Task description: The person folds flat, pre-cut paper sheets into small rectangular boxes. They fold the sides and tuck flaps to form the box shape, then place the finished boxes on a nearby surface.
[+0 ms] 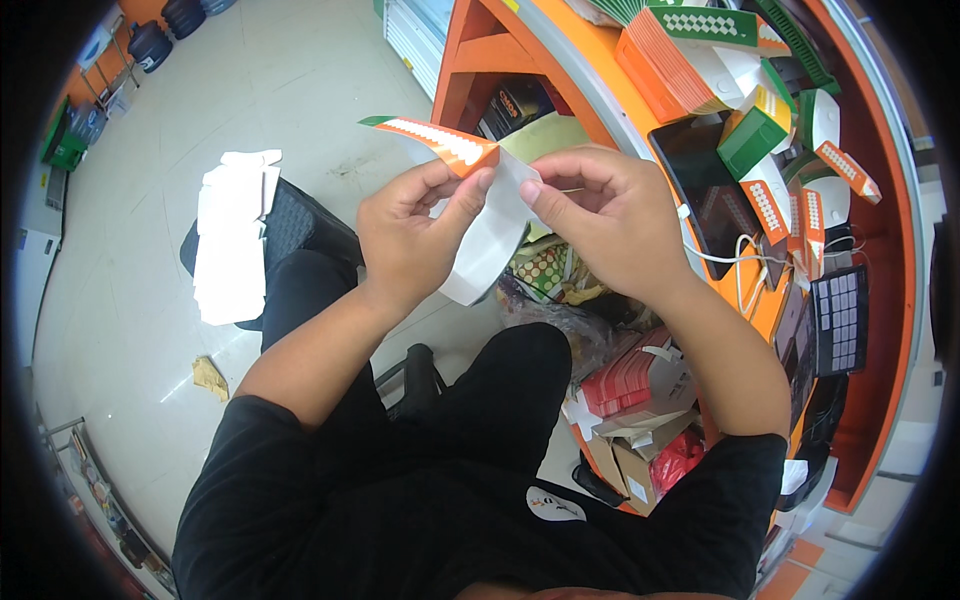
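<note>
In front of me I hold a partly folded paper carton, white inside with an orange, green and white patterned outside. My left hand pinches its orange side between thumb and fingers, and a narrow patterned flap sticks out past that hand to the upper left. With thumb and forefinger, my right hand grips the white edge on the other side. Flat white carton blanks lie stacked on a dark stool to my left. Part of the carton is hidden behind my left hand.
On the orange counter at right stand nested cartons, a dark screen, several folded cartons, white cables and a keypad. Below are a cardboard box and red cartons. A yellowish scrap lies on the floor.
</note>
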Motion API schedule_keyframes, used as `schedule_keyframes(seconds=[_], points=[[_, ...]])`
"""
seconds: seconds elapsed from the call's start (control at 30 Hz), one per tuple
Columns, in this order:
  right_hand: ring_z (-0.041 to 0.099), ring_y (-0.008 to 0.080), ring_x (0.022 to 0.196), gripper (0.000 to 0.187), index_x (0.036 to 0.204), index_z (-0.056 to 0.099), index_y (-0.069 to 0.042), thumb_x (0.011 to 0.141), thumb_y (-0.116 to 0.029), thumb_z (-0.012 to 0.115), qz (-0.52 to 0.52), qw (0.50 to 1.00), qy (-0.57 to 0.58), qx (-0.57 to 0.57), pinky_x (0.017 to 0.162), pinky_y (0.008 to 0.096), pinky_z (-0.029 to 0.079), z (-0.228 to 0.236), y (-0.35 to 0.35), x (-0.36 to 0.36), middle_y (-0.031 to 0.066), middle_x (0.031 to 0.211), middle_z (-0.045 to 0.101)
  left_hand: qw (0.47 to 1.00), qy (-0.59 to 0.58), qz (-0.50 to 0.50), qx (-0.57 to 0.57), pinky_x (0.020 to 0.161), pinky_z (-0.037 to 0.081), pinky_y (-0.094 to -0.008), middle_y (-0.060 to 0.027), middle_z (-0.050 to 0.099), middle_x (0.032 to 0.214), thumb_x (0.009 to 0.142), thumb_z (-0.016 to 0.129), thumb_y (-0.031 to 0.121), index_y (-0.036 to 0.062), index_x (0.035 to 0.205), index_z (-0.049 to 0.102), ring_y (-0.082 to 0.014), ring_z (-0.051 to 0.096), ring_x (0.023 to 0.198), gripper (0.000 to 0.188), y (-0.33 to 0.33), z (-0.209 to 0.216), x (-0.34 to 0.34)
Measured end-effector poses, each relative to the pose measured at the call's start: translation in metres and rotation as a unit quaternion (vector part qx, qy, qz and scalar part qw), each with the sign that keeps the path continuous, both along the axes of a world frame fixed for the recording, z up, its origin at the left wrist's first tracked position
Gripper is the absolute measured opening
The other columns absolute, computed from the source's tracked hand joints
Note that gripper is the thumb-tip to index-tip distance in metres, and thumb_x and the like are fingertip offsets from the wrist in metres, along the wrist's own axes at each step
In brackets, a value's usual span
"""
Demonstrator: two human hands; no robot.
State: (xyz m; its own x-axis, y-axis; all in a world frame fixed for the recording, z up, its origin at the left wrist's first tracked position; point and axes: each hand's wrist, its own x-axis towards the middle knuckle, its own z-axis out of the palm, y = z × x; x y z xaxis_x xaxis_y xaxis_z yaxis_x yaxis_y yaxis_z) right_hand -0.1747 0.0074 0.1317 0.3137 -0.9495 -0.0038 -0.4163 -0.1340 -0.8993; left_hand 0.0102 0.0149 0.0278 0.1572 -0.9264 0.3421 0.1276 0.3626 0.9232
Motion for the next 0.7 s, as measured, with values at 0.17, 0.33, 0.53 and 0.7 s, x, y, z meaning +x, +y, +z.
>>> schedule_keyframes(seconds=[0.17, 0.33, 0.53, 0.7], points=[[0.072, 0.0146, 0.094, 0.02, 0.109, 0.077, 0.004, 0.098, -0.012, 0.077, 0.037, 0.991, 0.05, -0.117, 0.081, 0.0278, 0.059, -0.0078, 0.0015, 0.0007, 0.0092, 0.104, 0.072, 0.998, -0.051, 0.008, -0.044, 0.075, 0.056, -0.0252, -0.0087, 0.08, 0.097, 0.096, 0.081, 0.008, -0.0017, 0.109, 0.079, -0.0079, 0.07, 0.085, 0.017, 0.0034, -0.0011, 0.0003], [0.072, 0.0151, 0.089, 0.018, 0.107, 0.079, 0.001, 0.096, -0.012, 0.078, 0.031, 0.98, 0.092, -0.176, 0.077, 0.0275, 0.058, -0.008, 0.0026, 0.0016, 0.0099, 0.103, 0.072, 0.991, -0.106, 0.005, -0.085, 0.08, 0.056, -0.0238, -0.0086, 0.08, 0.102, 0.096, 0.079, 0.005, -0.0027, 0.116, 0.077, -0.0086, 0.071, 0.089, 0.022, 0.0027, -0.0077, 0.0034], [0.071, 0.0145, 0.085, 0.018, 0.108, 0.08, 0.001, 0.096, -0.013, 0.078, 0.032, 0.98, 0.085, -0.176, 0.075, 0.027, 0.057, -0.0086, 0.0019, 0.0006, 0.0101, 0.104, 0.073, 0.983, -0.154, -0.001, -0.1, 0.081, 0.056, -0.0253, -0.0089, 0.08, 0.101, 0.101, 0.074, 0.008, -0.0024, 0.115, 0.077, -0.0095, 0.071, 0.09, 0.018, 0.003, -0.0051, 0.0073], [0.071, 0.0135, 0.086, 0.019, 0.107, 0.08, 0.001, 0.097, -0.015, 0.078, 0.036, 0.99, 0.062, -0.122, 0.075, 0.0268, 0.057, -0.0058, 0.0013, 0.0007, 0.0095, 0.102, 0.073, 0.994, -0.095, -0.02, -0.059, 0.078, 0.057, -0.0274, -0.01, 0.08, 0.097, 0.1, 0.075, 0.011, -0.0032, 0.111, 0.076, -0.0117, 0.073, 0.087, 0.018, 0.0024, -0.0087, 0.006]])
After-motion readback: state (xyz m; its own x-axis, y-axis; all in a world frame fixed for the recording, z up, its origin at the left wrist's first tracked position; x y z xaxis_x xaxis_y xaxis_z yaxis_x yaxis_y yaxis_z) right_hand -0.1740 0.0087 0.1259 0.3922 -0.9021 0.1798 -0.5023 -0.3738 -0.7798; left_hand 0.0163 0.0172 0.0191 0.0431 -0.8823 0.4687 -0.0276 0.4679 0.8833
